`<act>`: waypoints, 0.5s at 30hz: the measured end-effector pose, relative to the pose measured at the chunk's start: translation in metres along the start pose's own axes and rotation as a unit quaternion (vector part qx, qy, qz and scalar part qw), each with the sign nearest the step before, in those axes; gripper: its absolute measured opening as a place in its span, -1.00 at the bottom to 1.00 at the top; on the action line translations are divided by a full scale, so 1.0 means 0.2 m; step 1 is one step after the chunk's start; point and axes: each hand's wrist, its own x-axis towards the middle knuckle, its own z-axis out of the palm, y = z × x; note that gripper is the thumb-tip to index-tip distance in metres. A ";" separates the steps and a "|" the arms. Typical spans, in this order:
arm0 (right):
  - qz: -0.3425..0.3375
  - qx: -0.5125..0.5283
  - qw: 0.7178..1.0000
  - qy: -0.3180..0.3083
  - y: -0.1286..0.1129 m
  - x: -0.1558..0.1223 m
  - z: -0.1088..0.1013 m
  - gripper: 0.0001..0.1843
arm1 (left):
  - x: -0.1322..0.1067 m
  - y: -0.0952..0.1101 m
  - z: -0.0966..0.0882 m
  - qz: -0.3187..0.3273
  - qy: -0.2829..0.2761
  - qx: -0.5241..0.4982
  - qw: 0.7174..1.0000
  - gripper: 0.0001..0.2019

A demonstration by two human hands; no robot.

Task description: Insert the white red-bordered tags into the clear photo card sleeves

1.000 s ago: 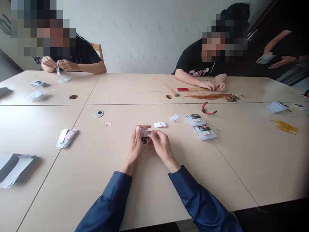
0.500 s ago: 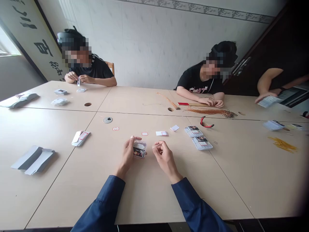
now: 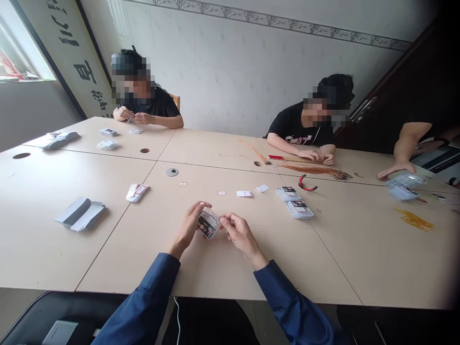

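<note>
A small see-through plastic case (image 3: pixel 208 224) with a black printed label is tilted above the table in front of me. My left hand (image 3: pixel 189 225) is closed around its left side, thumb along the upper edge. At its upper right corner, my right hand (image 3: pixel 234 230) pinches with thumb and forefinger; whether a small piece is also between those fingertips is hidden. Beyond the hands lie a small red-bordered sticker (image 3: pixel 221 193), white cards (image 3: pixel 245 194) and another white slip (image 3: pixel 263 188). Similar labelled cases (image 3: pixel 300 209) are stacked to the right.
Red-handled pliers (image 3: pixel 307 183), copper-coloured wires (image 3: pixel 316 170) and yellow strips (image 3: pixel 414 219) lie to the right. Folded grey sheets (image 3: pixel 81 213) and a card stack (image 3: pixel 137 192) are on the left. Two people sit opposite; another person's hand (image 3: pixel 397 168) touches bagged packs at far right.
My right hand has come left to the case's corner, and the case has tilted. The view has shifted. At far right, the person's held pack is now down on the table.
</note>
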 end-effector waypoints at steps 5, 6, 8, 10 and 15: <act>0.025 0.061 0.995 0.081 0.01 -0.05 0.05 -0.52 | -0.06 -0.04 0.00 -0.012 -0.011 -0.121 0.992 -0.70; 0.025 0.075 0.993 0.085 0.01 -0.06 0.06 -0.51 | -0.07 -0.06 0.01 -0.013 -0.024 -0.139 0.990 -0.70; 0.030 0.094 0.993 0.069 0.01 -0.08 0.08 -0.51 | -0.10 -0.08 0.02 -0.012 -0.043 -0.168 0.985 -0.68; 0.041 0.088 0.995 0.037 0.02 -0.10 0.08 -0.50 | -0.13 -0.09 0.03 -0.003 -0.027 -0.191 0.981 -0.67; -0.038 -0.047 0.989 0.132 0.03 -0.09 -0.04 -0.45 | -0.17 -0.12 -0.01 0.013 0.052 -0.239 0.969 -0.72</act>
